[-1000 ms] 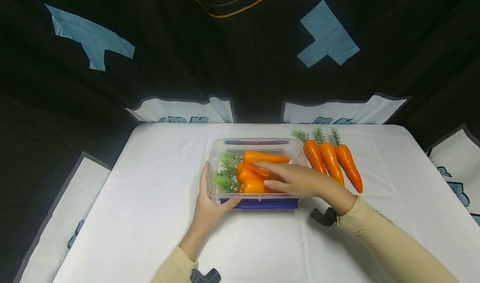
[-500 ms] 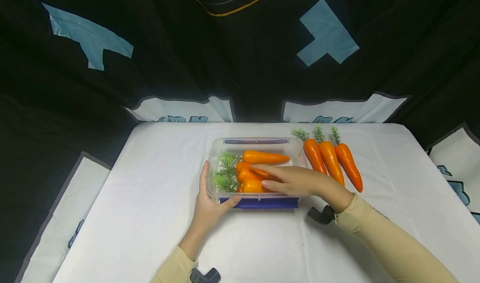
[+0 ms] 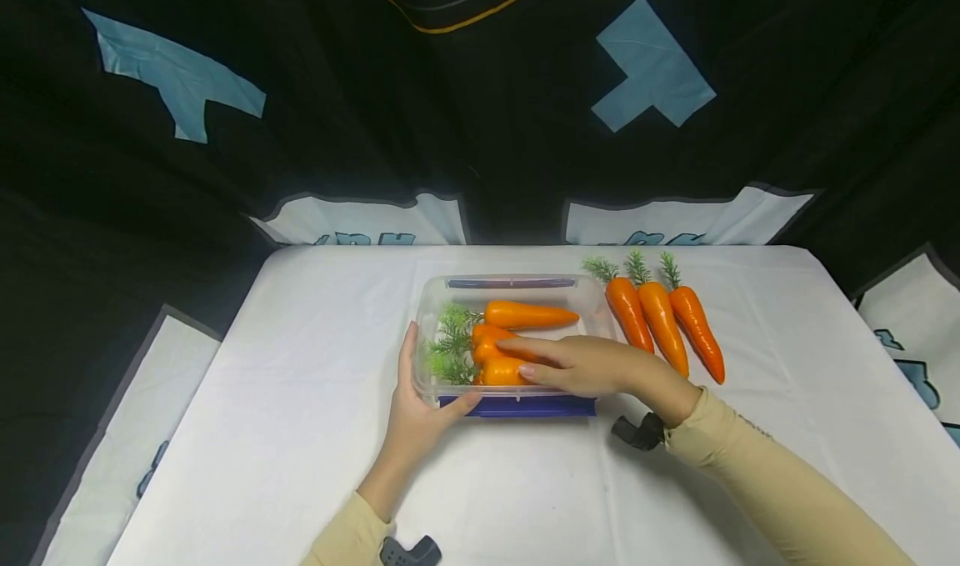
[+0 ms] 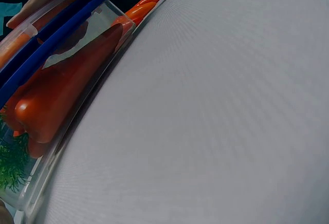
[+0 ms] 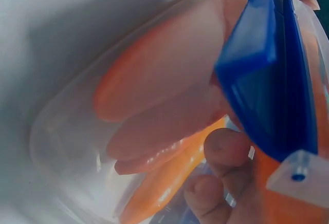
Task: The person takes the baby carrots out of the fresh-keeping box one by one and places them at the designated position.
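A clear plastic food container (image 3: 429, 299) with blue latches (image 3: 517, 407) stands mid-table. Several orange carrots (image 3: 528, 314) lie in it, their green tops (image 3: 452, 345) to the left. My left hand (image 3: 416, 424) holds its near left corner, fingers along the left wall and thumb at the front rim. My right hand (image 3: 585, 364) reaches over the right side, fingers extended over the nearer carrots. In the right wrist view its fingertips (image 5: 226, 147) show down inside the container among the carrots. The near carrot (image 4: 67, 95) shows through the front wall in the left wrist view.
Three more carrots (image 3: 660, 320) lie side by side on the white cloth right of the container, tops pointing away. A dark curtain (image 3: 480, 116) hangs behind the table's far edge. A black strap piece (image 3: 637, 433) is at my right wrist.
My right hand has shifted slightly toward me and left over the nearer carrots, its index finger now lower across them. My left hand and the container stay in place.
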Motion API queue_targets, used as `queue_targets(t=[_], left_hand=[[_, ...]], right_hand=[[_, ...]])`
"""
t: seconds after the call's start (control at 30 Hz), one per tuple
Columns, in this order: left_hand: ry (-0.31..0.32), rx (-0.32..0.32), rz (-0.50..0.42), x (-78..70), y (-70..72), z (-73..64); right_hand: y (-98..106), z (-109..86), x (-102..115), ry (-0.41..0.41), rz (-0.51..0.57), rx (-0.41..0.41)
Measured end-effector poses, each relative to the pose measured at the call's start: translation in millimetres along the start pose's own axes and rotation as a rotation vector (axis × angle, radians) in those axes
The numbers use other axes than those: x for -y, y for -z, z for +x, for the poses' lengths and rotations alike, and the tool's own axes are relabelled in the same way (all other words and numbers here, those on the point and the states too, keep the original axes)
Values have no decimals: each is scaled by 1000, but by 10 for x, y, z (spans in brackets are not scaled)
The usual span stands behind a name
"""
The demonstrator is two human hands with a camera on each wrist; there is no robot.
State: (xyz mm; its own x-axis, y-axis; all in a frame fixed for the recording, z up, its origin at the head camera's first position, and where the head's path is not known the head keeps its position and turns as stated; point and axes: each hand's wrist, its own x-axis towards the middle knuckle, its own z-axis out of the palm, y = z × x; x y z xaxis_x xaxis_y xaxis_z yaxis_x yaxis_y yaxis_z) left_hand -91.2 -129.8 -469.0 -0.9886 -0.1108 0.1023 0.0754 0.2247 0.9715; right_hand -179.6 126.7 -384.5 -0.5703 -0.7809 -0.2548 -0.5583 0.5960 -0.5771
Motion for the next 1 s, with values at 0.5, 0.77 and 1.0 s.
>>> queue_targets(t=[0.5, 0.77, 1.0], left_hand=[[3, -9, 1, 33, -2, 20], [11, -18, 3, 29, -6, 10], [5, -21, 14, 33, -2, 15]], right_hand=[[0, -14, -36, 86, 165, -102], [63, -113, -30, 95, 200, -283], [162, -244, -31, 79, 236, -421]])
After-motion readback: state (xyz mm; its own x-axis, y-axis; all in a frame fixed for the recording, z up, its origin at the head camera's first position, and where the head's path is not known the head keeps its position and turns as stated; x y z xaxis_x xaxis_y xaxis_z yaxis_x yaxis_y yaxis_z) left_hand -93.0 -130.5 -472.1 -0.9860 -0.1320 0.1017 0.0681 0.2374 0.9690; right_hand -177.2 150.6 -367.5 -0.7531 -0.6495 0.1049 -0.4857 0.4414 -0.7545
